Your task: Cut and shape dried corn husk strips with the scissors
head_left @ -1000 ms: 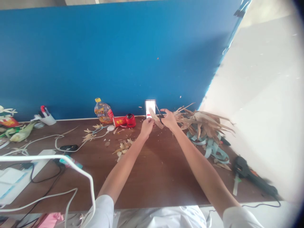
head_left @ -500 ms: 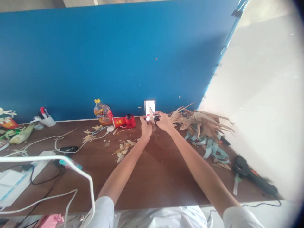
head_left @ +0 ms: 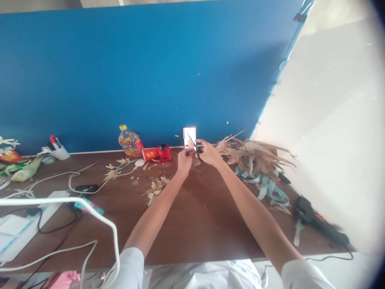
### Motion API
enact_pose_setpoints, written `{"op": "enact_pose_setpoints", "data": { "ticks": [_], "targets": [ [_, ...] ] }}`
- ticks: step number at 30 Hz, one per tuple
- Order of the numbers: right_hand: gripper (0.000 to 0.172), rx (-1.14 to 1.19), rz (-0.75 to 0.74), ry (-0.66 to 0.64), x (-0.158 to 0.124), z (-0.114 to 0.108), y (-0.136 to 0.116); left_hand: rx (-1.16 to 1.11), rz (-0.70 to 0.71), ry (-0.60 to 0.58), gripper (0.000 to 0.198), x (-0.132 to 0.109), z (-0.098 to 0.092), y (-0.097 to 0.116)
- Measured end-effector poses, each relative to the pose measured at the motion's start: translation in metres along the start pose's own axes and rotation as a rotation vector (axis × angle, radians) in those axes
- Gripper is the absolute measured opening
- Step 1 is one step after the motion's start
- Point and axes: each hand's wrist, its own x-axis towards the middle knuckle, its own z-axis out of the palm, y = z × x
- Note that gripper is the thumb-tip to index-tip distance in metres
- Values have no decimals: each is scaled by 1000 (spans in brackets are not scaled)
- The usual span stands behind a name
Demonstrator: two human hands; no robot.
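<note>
My right hand (head_left: 209, 153) is closed around black-handled scissors (head_left: 199, 149), my left hand (head_left: 185, 159) pinches a small dried corn husk piece (head_left: 190, 143) right at the blades, and a dried husk pile (head_left: 255, 157) sits just right of my grip.

Wall (head_left: 135, 72) vivid blue; tabletop (head_left: 204, 228) reddish brown; dried husks (head_left: 255, 154) tan; ribbons (head_left: 264, 186) pale teal; cup (head_left: 150, 154) red, gold characters; scissors (head_left: 199, 149) black; sleeves (head_left: 129, 269) white.
</note>
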Motion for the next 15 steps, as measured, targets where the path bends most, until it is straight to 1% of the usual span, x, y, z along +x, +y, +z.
{"op": "enact_pose_setpoints", "data": {
  "ticks": [4, 6, 10, 15],
  "targets": [
    [64, 9, 53, 6, 0, 2, 1, 29, 16, 30, 23, 0, -1, -2],
    [64, -10, 56, -5, 1, 3, 4, 32, 19, 48, 22, 1, -2, -3],
    [67, -65, 52, 13, 4, 6, 10, 28, 3, 27, 22, 1, -4, -3],
    [71, -119, 53, 16, 5, 6, 12, 81, -16, 20, 22, -1, -5, 0]
  ]
}}
